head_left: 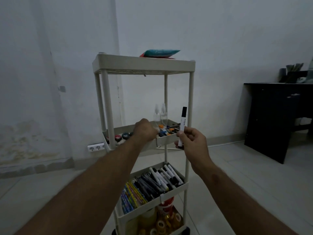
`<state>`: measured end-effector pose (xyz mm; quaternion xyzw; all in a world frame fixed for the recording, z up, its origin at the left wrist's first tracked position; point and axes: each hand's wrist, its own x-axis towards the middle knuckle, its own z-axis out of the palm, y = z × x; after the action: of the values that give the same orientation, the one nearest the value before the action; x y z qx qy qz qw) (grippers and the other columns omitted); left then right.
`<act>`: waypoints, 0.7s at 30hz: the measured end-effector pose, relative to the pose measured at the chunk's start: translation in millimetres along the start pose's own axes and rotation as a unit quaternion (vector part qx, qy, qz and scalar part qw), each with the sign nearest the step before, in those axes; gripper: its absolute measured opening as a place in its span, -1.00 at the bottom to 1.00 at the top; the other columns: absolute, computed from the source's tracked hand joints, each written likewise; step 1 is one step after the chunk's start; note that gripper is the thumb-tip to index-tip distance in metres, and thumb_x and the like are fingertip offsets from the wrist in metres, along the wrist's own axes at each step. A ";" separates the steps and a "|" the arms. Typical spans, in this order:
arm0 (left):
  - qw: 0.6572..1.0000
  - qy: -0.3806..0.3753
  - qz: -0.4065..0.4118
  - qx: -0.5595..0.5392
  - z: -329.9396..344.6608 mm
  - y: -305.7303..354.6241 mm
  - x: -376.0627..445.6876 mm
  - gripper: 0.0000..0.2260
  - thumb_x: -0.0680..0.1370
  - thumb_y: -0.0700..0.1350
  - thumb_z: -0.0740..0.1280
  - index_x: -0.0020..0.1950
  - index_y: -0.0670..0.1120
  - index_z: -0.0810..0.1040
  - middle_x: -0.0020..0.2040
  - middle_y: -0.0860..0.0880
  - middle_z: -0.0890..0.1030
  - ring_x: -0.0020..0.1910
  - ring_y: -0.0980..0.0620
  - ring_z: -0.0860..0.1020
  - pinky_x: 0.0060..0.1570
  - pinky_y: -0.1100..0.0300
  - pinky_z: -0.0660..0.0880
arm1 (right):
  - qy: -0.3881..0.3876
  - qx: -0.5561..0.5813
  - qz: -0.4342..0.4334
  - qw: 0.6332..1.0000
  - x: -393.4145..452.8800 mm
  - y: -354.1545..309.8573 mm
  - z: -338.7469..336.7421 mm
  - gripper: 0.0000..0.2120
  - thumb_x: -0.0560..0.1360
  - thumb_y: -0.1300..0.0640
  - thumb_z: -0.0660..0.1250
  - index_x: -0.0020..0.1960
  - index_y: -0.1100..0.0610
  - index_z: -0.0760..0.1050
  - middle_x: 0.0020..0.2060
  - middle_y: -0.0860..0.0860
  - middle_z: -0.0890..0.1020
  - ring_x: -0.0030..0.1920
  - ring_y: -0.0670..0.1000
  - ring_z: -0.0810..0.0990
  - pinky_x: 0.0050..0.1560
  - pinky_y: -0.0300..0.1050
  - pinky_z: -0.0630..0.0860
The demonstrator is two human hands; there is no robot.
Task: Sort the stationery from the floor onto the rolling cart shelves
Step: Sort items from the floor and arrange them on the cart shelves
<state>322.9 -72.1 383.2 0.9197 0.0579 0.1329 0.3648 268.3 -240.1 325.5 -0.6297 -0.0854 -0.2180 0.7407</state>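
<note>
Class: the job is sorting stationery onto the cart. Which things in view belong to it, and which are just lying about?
Belongs to the job:
marker held in the right hand
cart, its second shelf gripped by the left hand
markers and pens on the third shelf
tape rolls

Just lying about:
dark cabinet
wall sockets

- Setting: a plain room in a home or small office; which of the two cannot be told.
- Walls [220, 39]: bare, painted pale, stained and flaking low on the left.
- Floor [245, 175]: large pale tiles.
- Socket strip [96, 147]: mounted low on the wall.
- Dark cabinet [277, 119]: at right, holders of utensils on top.
- Rolling cart [144, 65]: cream plastic, tiered, stocked with markers [166, 177], pencils [132, 195] and tape rolls [169, 221].
</note>
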 end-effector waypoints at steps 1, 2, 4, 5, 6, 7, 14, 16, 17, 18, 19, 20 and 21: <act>1.000 -0.003 0.010 0.006 1.4 -0.1 0.6 -0.76 0.51 -0.06 0.47 0.11 -0.16 0.65 0.04 -0.14 0.67 -0.03 -0.08 0.63 -0.13 0.13 0.57 | -0.001 -0.005 -0.003 1.000 -2.3 5.2 -1.7 -0.88 0.60 0.18 0.36 0.12 0.16 0.55 -0.07 0.14 0.68 -0.16 0.10 0.67 -0.07 0.04 0.68; 1.000 -0.009 0.017 0.011 1.6 -0.4 1.2 -0.78 0.53 -0.09 0.43 0.12 -0.17 0.65 0.05 -0.15 0.66 -0.02 -0.08 0.62 -0.14 0.13 0.55 | -0.003 -0.009 -0.004 1.000 -4.9 10.7 -2.9 -0.87 0.60 0.17 0.36 0.12 0.18 0.56 -0.08 0.14 0.68 -0.17 0.09 0.67 -0.06 0.05 0.69; 0.999 -0.020 0.034 0.022 0.2 -2.5 0.7 -0.81 0.54 -0.14 0.39 0.12 -0.17 0.65 0.06 -0.15 0.66 -0.02 -0.08 0.61 -0.12 0.13 0.54 | -0.007 -0.009 0.000 1.000 -10.8 20.7 -3.9 -0.86 0.60 0.18 0.36 0.13 0.19 0.56 -0.09 0.15 0.69 -0.18 0.06 0.67 -0.07 0.04 0.69; 0.998 -0.026 0.042 0.027 -0.3 -4.3 1.0 -0.81 0.54 -0.14 0.37 0.11 -0.16 0.66 0.06 -0.14 0.66 -0.01 -0.07 0.61 -0.09 0.12 0.56 | -0.009 -0.006 0.003 1.000 -14.3 25.1 -4.1 -0.88 0.60 0.19 0.36 0.12 0.17 0.56 -0.10 0.12 0.69 -0.18 0.05 0.68 -0.07 0.01 0.69; 0.998 -0.031 0.049 0.031 -0.1 -6.5 0.7 -0.80 0.53 -0.14 0.36 0.11 -0.15 0.66 0.06 -0.13 0.66 0.00 -0.07 0.60 -0.05 0.11 0.58 | -0.011 -0.006 0.004 1.000 -17.9 30.0 -4.0 -0.91 0.60 0.18 0.36 0.10 0.12 0.57 -0.11 0.09 0.70 -0.16 0.05 0.69 -0.08 -0.02 0.69; 0.997 -0.032 0.057 0.035 0.5 -8.8 0.7 -0.80 0.53 -0.14 0.35 0.11 -0.14 0.66 0.07 -0.12 0.67 0.01 -0.06 0.60 -0.03 0.11 0.58 | -0.011 -0.012 0.000 1.000 -21.5 35.9 -4.2 -0.93 0.59 0.17 0.37 0.07 0.08 0.57 -0.12 0.06 0.70 -0.14 0.05 0.70 -0.08 -0.04 0.68; 0.991 -0.022 0.124 0.054 1.4 -10.1 -11.8 -0.83 0.60 -0.16 0.27 0.09 -0.09 0.64 0.05 -0.06 0.63 -0.04 -0.02 0.53 -0.14 0.22 0.36 | -0.008 -0.093 -0.029 0.995 -53.8 116.6 -19.1 -0.89 0.59 0.13 0.38 0.11 0.09 0.58 -0.08 -0.03 0.71 -0.05 -0.08 0.69 -0.09 -0.16 0.65; 0.991 -0.016 0.121 0.051 1.1 -10.8 -10.9 -0.84 0.60 -0.17 0.26 0.06 -0.05 0.63 0.04 -0.05 0.61 -0.05 -0.01 0.51 -0.11 0.22 0.36 | -0.002 -0.121 -0.002 0.993 -59.6 144.4 -22.5 -0.89 0.59 0.13 0.38 0.10 0.11 0.58 -0.10 -0.02 0.71 -0.08 -0.10 0.70 -0.08 -0.16 0.66; 0.991 -0.015 0.120 0.051 1.9 -10.8 -10.2 -0.84 0.60 -0.16 0.25 0.06 -0.06 0.63 0.04 -0.05 0.61 -0.05 -0.01 0.51 -0.11 0.21 0.36 | -0.001 -0.146 0.007 0.989 -59.0 158.1 -24.1 -0.90 0.59 0.13 0.37 0.09 0.10 0.59 -0.11 -0.04 0.70 -0.10 -0.12 0.70 -0.08 -0.17 0.66; 0.991 -0.016 0.119 0.053 2.9 -11.0 -9.6 -0.82 0.61 -0.15 0.25 0.09 -0.09 0.64 0.06 -0.06 0.62 -0.05 -0.02 0.52 -0.11 0.20 0.38 | -0.004 -0.177 0.009 0.984 -56.5 168.4 -24.2 -0.91 0.60 0.13 0.37 0.08 0.09 0.60 -0.13 -0.06 0.70 -0.12 -0.14 0.69 -0.09 -0.19 0.65; 0.991 -0.018 0.117 0.055 3.7 -10.9 -9.1 -0.80 0.61 -0.14 0.25 0.13 -0.12 0.64 0.07 -0.09 0.63 -0.04 -0.03 0.53 -0.10 0.18 0.41 | -0.007 -0.215 0.002 0.977 -51.1 177.4 -23.4 -0.93 0.59 0.12 0.37 0.05 0.09 0.61 -0.15 -0.09 0.68 -0.15 -0.16 0.67 -0.12 -0.21 0.64; 0.992 -0.018 0.115 0.056 4.4 -11.0 -8.7 -0.78 0.62 -0.13 0.25 0.16 -0.14 0.64 0.08 -0.11 0.64 -0.03 -0.04 0.54 -0.09 0.15 0.45 | -0.010 -0.258 -0.009 0.966 -43.5 183.9 -21.2 -0.93 0.59 0.11 0.37 0.01 0.09 0.62 -0.18 -0.10 0.67 -0.19 -0.17 0.65 -0.17 -0.23 0.62; 0.992 -0.015 0.113 0.057 5.0 -10.6 -8.4 -0.78 0.62 -0.13 0.26 0.17 -0.16 0.63 0.08 -0.12 0.64 -0.02 -0.05 0.55 -0.07 0.13 0.49 | -0.016 -0.307 -0.020 0.951 -34.1 188.8 -19.0 -0.91 0.58 0.11 0.38 -0.06 0.11 0.62 -0.23 -0.10 0.64 -0.25 -0.18 0.61 -0.24 -0.26 0.56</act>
<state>316.2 -69.4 370.7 0.9414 -0.0447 0.1562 0.2954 316.4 -230.1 139.1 -0.8282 -0.0386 -0.2389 0.5056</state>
